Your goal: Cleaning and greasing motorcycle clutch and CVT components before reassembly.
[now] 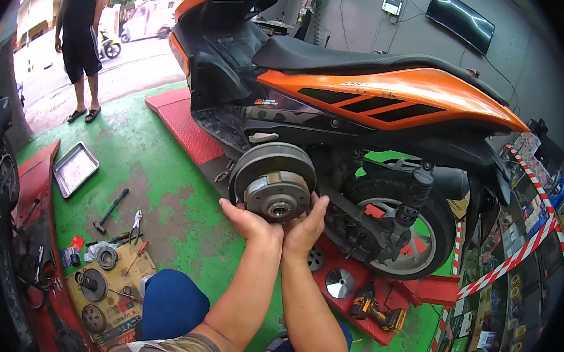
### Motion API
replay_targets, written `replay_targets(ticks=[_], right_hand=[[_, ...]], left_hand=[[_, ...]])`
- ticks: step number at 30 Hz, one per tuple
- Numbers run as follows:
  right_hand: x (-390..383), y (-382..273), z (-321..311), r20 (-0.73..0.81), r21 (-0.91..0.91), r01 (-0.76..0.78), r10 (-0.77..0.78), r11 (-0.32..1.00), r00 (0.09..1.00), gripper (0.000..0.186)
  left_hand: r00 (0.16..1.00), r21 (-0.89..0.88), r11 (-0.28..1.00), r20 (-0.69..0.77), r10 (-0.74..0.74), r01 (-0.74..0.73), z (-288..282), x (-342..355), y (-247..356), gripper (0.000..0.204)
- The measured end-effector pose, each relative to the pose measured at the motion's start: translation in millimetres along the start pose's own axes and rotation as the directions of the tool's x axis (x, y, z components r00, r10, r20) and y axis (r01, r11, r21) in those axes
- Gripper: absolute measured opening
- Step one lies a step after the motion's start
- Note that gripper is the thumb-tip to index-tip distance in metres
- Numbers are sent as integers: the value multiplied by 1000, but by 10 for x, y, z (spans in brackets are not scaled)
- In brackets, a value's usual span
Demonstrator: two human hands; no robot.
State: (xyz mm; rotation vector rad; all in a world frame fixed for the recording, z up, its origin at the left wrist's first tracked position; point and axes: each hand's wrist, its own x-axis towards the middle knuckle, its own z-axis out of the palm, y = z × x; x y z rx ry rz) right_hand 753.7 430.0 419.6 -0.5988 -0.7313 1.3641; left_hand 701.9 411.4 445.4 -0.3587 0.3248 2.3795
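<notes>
Both hands, left hand and right hand, grip the clutch assembly above the green floor.

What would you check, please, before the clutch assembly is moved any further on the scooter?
1. Both hands on the clutch assembly: ok; left hand and right hand cup its lower edge.
2. Fingers out of pinch points behind it: cannot tell, fingertips hidden.
3. Scooter steady on the red ramp: cannot tell; no stand visible.
4. Polished pulley face and cordless impact tool out from under the hands: ok, both lie to the right.
5. Hammer and pliers within reach: ok, on the floor to the left.
</notes>
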Motion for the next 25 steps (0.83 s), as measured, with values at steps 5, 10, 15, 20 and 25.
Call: replay_targets(ticks=[5, 10, 15, 20, 25], right_hand=[[83, -123, 280, 159, -143, 285, -262, 948, 952, 67], [122, -212, 463, 5, -112, 333, -335, 936, 942, 67], [55, -397, 445, 146, -191, 547, -528, 815, 837, 70], [49, -501, 350, 199, -170, 726, -698, 666, 687, 71], [31, -659, 299, 216, -211, 812, -784, 545, 582, 72]], left_hand=[[990, 85, 994, 132, 58, -69, 249, -62, 127, 86], [996, 97, 994, 81, 49, -57, 418, -166, 202, 84], [990, 9, 997, 121, -77, 76, 536, -422, 278, 83], [965, -16, 996, 250, -86, 93, 480, -476, 248, 80], [964, -39, 996, 257, -66, 79, 443, -576, 202, 78]])
